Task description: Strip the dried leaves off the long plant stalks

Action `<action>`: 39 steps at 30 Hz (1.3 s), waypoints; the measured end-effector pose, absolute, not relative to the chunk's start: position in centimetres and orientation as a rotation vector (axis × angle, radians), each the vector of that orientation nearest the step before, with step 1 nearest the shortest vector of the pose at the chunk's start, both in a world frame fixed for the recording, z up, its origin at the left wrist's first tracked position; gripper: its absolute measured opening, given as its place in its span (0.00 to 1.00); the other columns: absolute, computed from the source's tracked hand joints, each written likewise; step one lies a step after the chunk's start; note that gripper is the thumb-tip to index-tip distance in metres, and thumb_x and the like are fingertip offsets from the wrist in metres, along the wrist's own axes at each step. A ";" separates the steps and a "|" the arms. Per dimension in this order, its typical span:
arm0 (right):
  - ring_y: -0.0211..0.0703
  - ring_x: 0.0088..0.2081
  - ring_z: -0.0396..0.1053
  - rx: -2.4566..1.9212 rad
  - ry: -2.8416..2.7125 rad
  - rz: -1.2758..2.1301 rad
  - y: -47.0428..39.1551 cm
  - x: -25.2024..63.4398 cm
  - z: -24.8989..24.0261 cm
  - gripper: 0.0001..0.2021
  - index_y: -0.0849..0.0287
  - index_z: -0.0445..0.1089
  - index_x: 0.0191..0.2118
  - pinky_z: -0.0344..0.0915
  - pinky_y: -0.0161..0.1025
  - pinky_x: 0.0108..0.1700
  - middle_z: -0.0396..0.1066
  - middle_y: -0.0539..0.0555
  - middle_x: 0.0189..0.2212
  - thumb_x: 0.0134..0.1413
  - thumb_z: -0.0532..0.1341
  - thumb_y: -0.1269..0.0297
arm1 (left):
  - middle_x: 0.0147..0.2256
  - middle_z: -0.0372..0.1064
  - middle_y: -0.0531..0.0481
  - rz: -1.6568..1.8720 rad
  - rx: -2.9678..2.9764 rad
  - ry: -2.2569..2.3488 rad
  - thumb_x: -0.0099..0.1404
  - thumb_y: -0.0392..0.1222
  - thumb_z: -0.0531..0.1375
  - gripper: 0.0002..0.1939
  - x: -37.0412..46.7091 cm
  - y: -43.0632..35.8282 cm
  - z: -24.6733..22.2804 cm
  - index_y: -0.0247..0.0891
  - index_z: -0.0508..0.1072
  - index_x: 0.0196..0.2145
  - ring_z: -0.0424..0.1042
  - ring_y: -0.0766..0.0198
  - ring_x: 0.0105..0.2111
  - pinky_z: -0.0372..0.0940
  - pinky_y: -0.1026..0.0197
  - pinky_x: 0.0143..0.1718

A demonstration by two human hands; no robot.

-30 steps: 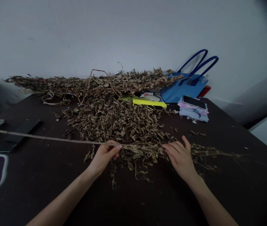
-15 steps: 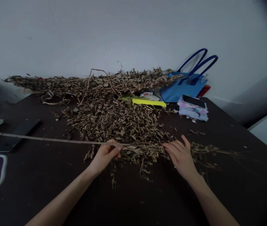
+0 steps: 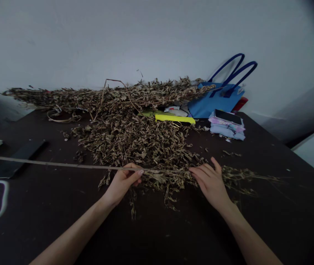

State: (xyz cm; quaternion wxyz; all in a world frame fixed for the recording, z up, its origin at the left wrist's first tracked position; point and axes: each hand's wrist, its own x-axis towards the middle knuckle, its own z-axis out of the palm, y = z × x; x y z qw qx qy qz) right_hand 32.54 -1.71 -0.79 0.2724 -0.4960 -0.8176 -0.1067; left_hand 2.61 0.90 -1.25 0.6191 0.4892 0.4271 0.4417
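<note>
A long dried plant stem point(image 3: 71, 165) lies sideways across the view, bare on its left length and bearing withered leaves point(image 3: 164, 180) toward the right. My left hand point(image 3: 122, 182) pinches the stem between thumb and fingers, near where the leaves begin. Farther right, my right hand point(image 3: 210, 184) is closed around the leafy part, its fingers bent over the stem and one digit raised. The leafy tip point(image 3: 245, 176) sticks out past it. Just behind both hands spreads a heap of loose dried leaves point(image 3: 137, 141).
Along the wall lies a long bundle of dried stalks point(image 3: 112, 97). A blue bag point(image 3: 209, 103), a yellow strip-like object point(image 3: 175, 119) and a phone point(image 3: 228, 117) on folded cloth are at the back right. A dark flat device point(image 3: 21, 156) lies left on the dark table point(image 3: 151, 243).
My right hand has shifted slightly left along the stem. The left hand keeps its pinch in nearly the same place.
</note>
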 end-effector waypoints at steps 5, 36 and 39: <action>0.38 0.33 0.65 -1.324 -2.209 -0.260 -1.7 32.6 -0.8 0.09 0.57 0.69 0.40 0.44 0.56 0.59 0.70 0.50 0.30 0.61 0.51 0.71 | 0.38 0.68 0.47 0.978 1.268 0.894 0.62 0.40 0.59 0.09 2.2 1.0 -0.8 0.35 0.66 0.27 0.66 0.69 0.29 0.61 0.66 0.29; 0.38 0.32 0.67 -1.347 -2.202 -0.290 -1.7 32.8 -0.8 0.09 0.57 0.68 0.39 0.47 0.51 0.57 0.71 0.50 0.30 0.60 0.51 0.71 | 0.37 0.72 0.44 0.946 1.398 1.221 0.58 0.46 0.61 0.12 2.1 1.3 0.3 0.35 0.73 0.35 0.65 0.72 0.17 0.61 0.67 0.16; 0.38 0.32 0.67 -1.350 -2.179 -0.316 -1.8 32.8 -0.6 0.08 0.57 0.67 0.39 0.47 0.51 0.57 0.71 0.50 0.30 0.60 0.51 0.71 | 0.50 0.65 0.41 0.968 1.405 1.225 0.57 0.46 0.61 0.17 2.0 1.0 0.8 0.37 0.69 0.43 0.70 0.68 0.22 0.59 0.69 0.12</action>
